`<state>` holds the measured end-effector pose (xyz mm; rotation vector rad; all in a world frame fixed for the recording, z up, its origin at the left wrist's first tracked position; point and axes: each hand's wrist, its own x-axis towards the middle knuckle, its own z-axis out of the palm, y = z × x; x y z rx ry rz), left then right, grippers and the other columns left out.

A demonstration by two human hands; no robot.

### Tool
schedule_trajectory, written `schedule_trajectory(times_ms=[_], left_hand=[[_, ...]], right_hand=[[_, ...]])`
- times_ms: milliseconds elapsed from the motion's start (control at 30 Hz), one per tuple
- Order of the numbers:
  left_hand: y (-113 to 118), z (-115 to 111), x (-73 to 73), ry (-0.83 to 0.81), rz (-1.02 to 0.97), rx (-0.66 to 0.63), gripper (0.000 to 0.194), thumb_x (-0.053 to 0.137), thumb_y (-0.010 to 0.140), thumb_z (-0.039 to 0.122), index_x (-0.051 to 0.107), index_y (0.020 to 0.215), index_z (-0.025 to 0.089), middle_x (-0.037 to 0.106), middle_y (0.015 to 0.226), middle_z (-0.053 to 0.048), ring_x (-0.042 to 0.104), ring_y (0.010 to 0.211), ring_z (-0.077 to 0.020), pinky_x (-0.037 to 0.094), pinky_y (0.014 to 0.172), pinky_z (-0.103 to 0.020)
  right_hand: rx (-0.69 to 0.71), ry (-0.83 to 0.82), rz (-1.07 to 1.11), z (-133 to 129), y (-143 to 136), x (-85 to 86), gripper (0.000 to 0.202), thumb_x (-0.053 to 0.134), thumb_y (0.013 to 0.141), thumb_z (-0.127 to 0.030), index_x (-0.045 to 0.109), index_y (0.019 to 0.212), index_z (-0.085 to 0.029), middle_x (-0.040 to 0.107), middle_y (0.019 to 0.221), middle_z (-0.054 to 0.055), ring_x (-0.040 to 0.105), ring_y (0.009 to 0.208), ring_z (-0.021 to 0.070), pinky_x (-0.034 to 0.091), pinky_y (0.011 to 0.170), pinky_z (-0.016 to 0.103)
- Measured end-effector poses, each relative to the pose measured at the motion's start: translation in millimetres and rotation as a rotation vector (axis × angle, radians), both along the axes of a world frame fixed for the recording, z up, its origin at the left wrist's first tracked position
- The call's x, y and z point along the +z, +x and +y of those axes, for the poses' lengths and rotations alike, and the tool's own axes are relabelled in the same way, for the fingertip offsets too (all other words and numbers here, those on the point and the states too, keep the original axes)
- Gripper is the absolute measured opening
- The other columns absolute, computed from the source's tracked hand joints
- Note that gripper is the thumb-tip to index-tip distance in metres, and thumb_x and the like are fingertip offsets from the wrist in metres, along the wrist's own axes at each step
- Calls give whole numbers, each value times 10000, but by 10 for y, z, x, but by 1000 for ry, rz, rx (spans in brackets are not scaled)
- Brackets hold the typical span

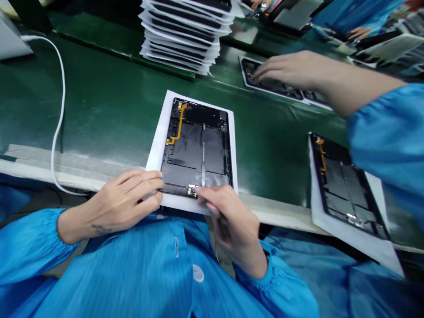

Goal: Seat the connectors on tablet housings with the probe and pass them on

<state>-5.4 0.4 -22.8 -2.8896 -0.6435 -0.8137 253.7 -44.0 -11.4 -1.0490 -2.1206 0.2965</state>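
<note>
Tablet point(198, 148) on white sheet point(155, 145) is lying on green table point(109, 106); left hand point(122, 201) is gripping its edge, right hand point(228, 216) fingers pinching a connector.

The light was bright and even, and I think it came from above. It made soft white shine on the green table point(109, 106) beyond my left hand point(122, 203), and a brighter streak past my right hand point(228, 216). The open tablet point(197, 145) between my hands looked sharp, with small pale glints on its dark parts. Only thin, weak shadows sat under my hands. Far to the right, a co-worker's hand point(291, 70) was smeared with blur. The edges of the view bent and stretched, and the top right corner was fuzzy.
</note>
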Motion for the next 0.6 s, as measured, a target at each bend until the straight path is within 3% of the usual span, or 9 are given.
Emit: schedule_trajectory(times_ms=[100,200,300,367,433,500,600], left_hand=[[-20,-17,-8,-33,9,64,138,533,995,120,633,912,165,696,972,-59,653,1001,-209,490,861,-327],[10,-24,25,-51,15,76,188,487,1014,123,618,891,177,681,936,-45,637,939,-190,472,815,-313],[-19,1,85,-128,-29,84,175,492,1020,148,595,885,189,681,935,-36,635,919,-176,486,807,-303],[-103,62,140,-261,-103,195,177,481,1038,233,598,910,199,673,910,-35,645,853,-165,509,754,-288],[-205,168,221,-523,-170,370,240,452,1052,384,613,1018,209,660,844,-22,641,695,-145,521,627,-260],[-261,293,327,-914,-215,488,437,422,1020,586,594,1158,209,647,758,-5,615,533,-135,512,497,-245],[-169,431,489,-1453,-277,510,733,417,902,809,572,1207,160,666,726,-38,681,568,-194,587,522,-304]], right_hand=[[-11,-8,-191,41,-66,-3,202,485,1036,-232,648,1099,-131,682,956,100,556,815,207,433,692,354],[-15,11,-272,50,-148,-17,235,529,1027,-339,648,989,-139,664,938,94,502,801,208,379,682,356],[-28,17,-292,23,-225,-51,197,483,1034,-205,616,895,-159,615,850,60,449,771,199,332,678,357],[-60,21,-285,10,-288,-69,235,442,1014,-119,589,838,-174,568,804,50,419,758,201,315,676,360],[-105,56,-258,23,-368,-70,250,423,989,-79,568,811,-179,539,793,51,397,750,202,302,667,361],[-147,109,-216,66,-461,-52,236,430,967,-60,554,804,-178,528,793,51,386,746,200,293,663,362],[-201,176,-152,163,-603,-15,225,435,948,-43,541,804,-178,528,804,52,384,749,200,282,662,365]])
